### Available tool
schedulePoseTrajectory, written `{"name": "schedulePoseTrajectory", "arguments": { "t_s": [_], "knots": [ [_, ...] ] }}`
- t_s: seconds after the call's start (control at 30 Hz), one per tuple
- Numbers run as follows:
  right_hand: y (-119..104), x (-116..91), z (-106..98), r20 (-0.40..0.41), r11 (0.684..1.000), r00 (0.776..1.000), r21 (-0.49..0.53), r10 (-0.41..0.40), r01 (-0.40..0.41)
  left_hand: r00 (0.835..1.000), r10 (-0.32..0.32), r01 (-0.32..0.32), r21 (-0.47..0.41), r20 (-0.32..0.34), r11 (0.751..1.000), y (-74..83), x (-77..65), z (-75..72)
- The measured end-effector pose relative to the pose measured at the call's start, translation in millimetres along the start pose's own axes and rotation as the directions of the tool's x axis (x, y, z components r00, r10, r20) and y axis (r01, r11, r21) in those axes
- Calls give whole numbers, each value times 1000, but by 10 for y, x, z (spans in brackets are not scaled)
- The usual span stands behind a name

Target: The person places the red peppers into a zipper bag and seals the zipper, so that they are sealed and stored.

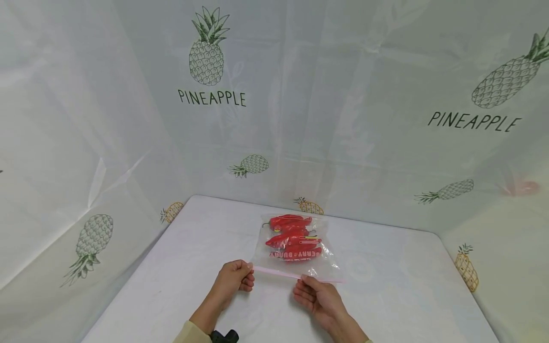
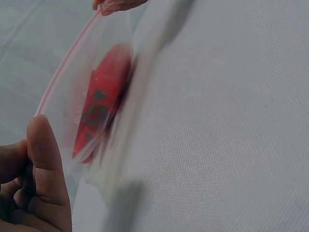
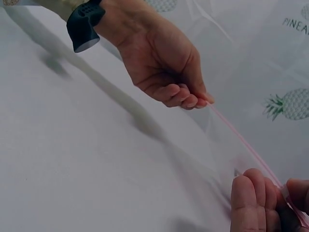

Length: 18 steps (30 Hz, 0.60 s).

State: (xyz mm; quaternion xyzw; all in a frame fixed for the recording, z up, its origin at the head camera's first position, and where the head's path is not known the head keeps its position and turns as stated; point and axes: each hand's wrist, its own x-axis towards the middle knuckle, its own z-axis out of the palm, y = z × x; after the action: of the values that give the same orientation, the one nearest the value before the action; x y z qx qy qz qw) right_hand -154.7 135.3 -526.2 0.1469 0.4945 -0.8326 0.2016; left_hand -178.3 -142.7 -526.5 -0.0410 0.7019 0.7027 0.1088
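Note:
A clear zip bag (image 1: pixel 296 267) lies on the table with several red peppers (image 1: pixel 293 240) inside. Its pink zip strip (image 1: pixel 276 272) faces the person. My left hand (image 1: pixel 233 278) pinches the strip's left end between thumb and curled fingers. Farther right along the same strip, my right hand (image 1: pixel 319 300) pinches it between thumb and fingers, short of the right end. In the left wrist view the bag's mouth edge is lifted off the table, and the peppers (image 2: pixel 104 101) show blurred through the plastic. The right wrist view shows the strip (image 3: pixel 241 140) stretched straight between both hands.
The white table (image 1: pixel 386 286) reaches out on both sides of the bag. Behind it and at the sides hangs a pale sheet (image 1: pixel 321 119) printed with pineapples. A black strap device (image 1: pixel 225 336) sits on the left wrist.

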Motion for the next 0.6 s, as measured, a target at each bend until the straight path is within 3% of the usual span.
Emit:
{"name": "schedulePoseTrajectory", "arguments": {
  "t_s": [0.37,0.6],
  "knots": [
    [-42,-58,-83,25,1000,1000,1,-11,11,1000,-9,10,11,-19,1000,-10,-4,-15],
    [-50,-75,-150,-1,1000,1000,-12,-8,8,1000,-8,8,2,-24,1000,-25,10,-30]
  ]
}}
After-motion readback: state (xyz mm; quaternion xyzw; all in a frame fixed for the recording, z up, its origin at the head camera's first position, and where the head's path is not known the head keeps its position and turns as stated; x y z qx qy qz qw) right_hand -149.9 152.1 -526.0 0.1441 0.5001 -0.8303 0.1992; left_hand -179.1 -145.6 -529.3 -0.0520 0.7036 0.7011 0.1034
